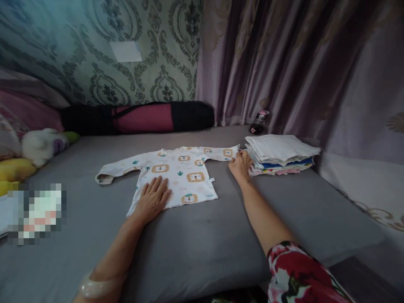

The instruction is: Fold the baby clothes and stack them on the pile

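A small white long-sleeved shirt (176, 176) with orange lion faces and green leaves lies spread on the grey bed sheet. My left hand (154, 195) rests flat on its lower left part, fingers stretched out. At the cuff of the right-hand sleeve is my right hand (240, 164), its fingers bent and closed on the edge; the fingertips are partly hidden. The other sleeve reaches out to the left, its cuff gaping. Just beyond my right hand stands a stack of folded clothes (280, 149), white on top with blue and patterned layers below.
A dark bottle (259, 122) with a pink label stands by the purple curtain (284, 63). Along the wall lies a black and maroon long bag (142, 118). Plush toys (41, 145) sit at left, near a blurred-out item (41, 214). The grey bed's (195, 252) front edge is below.
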`<move>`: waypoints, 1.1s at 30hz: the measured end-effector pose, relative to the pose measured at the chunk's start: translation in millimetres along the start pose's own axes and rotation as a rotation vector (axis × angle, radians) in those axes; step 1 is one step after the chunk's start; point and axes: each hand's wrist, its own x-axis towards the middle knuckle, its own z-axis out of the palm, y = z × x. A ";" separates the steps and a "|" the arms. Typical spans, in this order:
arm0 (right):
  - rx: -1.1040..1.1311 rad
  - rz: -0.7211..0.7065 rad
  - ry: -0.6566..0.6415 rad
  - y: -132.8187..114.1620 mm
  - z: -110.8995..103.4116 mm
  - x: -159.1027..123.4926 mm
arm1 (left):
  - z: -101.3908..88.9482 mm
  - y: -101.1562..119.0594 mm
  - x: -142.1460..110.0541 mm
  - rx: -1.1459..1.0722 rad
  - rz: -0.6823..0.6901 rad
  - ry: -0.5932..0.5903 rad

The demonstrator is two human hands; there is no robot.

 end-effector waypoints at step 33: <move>0.152 0.088 -0.128 -0.3 12.5 20.1 | -3.7 4.8 -1.9 -0.010 -0.007 0.015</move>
